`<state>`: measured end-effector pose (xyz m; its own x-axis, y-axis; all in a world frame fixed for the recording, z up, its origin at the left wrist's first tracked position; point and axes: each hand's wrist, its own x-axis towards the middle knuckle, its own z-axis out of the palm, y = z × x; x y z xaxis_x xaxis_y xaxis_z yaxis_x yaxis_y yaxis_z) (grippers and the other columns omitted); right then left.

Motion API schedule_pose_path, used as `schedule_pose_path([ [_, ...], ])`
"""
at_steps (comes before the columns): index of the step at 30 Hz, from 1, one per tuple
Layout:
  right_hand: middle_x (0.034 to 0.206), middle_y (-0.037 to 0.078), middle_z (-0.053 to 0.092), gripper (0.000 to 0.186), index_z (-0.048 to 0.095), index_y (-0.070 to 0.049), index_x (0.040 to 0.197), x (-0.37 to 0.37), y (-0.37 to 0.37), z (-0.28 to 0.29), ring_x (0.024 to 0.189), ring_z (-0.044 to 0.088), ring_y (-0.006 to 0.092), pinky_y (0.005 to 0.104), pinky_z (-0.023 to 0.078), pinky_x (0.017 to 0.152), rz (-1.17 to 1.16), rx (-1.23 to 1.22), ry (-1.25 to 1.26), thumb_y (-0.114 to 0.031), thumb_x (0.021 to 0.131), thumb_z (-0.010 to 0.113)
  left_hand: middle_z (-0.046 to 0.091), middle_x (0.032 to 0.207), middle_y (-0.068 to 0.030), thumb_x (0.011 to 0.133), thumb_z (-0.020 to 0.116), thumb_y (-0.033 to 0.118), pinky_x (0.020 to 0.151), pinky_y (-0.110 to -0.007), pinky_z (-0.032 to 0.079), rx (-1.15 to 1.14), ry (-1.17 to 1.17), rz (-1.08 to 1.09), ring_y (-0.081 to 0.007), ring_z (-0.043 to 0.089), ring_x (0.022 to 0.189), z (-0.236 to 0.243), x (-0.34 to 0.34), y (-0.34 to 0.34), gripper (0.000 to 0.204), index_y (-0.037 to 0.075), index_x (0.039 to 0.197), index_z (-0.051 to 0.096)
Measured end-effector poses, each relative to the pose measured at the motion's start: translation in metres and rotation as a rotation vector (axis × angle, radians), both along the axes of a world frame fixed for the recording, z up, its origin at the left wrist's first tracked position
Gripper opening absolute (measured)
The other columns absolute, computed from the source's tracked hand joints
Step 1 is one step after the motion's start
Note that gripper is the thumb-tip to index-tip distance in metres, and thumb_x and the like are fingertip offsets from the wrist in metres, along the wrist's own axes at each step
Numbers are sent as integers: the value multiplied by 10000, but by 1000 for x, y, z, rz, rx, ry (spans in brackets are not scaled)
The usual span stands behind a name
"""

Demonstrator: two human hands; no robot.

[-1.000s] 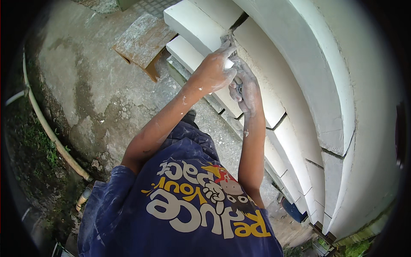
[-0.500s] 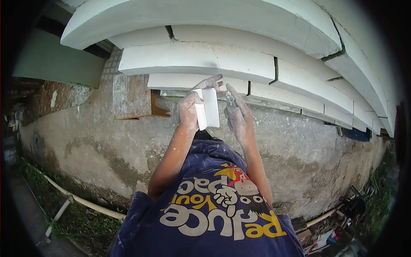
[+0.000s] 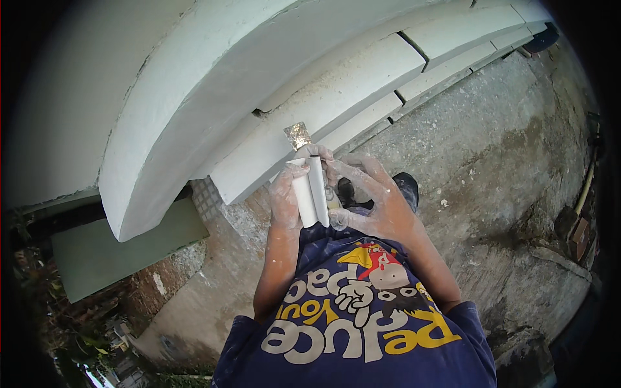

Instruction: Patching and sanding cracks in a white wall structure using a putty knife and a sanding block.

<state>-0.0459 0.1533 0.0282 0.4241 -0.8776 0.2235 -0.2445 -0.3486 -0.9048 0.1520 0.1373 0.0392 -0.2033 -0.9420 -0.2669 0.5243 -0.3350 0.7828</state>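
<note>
White sheet point(image 3: 304, 197), pinched by left fingers point(image 3: 315, 150); right fingers point(image 3: 352, 174) (dusty) half-curled, hold unclear.

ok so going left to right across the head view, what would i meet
Grey-green panel, left hand holding a folded white sheet, right hand, dark rounded object near the top right, pale pipe.

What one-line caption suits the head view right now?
Left hand holding a white curved piece, right hand close beside it, a shiny blade above, near white ledges.
</note>
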Motion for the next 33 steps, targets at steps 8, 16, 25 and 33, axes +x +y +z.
schedule_pose_path([
  [8,1636,176,315,960,467,-179,1538,54,10,-11,1507,275,439,548,262,1219,-162,-151,-66,-504,720,848,620,931,-43,1049,473,435,638,-257,518,186,-261,-98,-111,620,764,3,9,-20,420,48,1102,626],
  [16,1506,230,457,900,546,-118,1452,53,8,-16,1410,449,426,512,418,1134,-326,-128,-152,-275,651,924,695,955,-55,1036,615,301,706,-231,518,148,-443,-172,-110,656,798,21,24,-29,347,6,1215,647],
  [25,1571,166,397,867,534,-171,1468,86,-9,-21,1456,390,399,534,352,1185,-257,-211,59,-426,707,862,710,929,-132,909,704,66,743,-324,523,-383,-1372,-193,-190,656,781,27,48,-18,228,-27,1112,655],
  [33,1578,183,406,998,382,-125,1570,122,-42,-34,1497,327,366,473,232,1255,55,-285,193,-685,798,675,701,913,-245,915,678,152,734,-471,517,-344,-1649,-33,-438,676,838,30,120,0,200,-24,1011,677],
])
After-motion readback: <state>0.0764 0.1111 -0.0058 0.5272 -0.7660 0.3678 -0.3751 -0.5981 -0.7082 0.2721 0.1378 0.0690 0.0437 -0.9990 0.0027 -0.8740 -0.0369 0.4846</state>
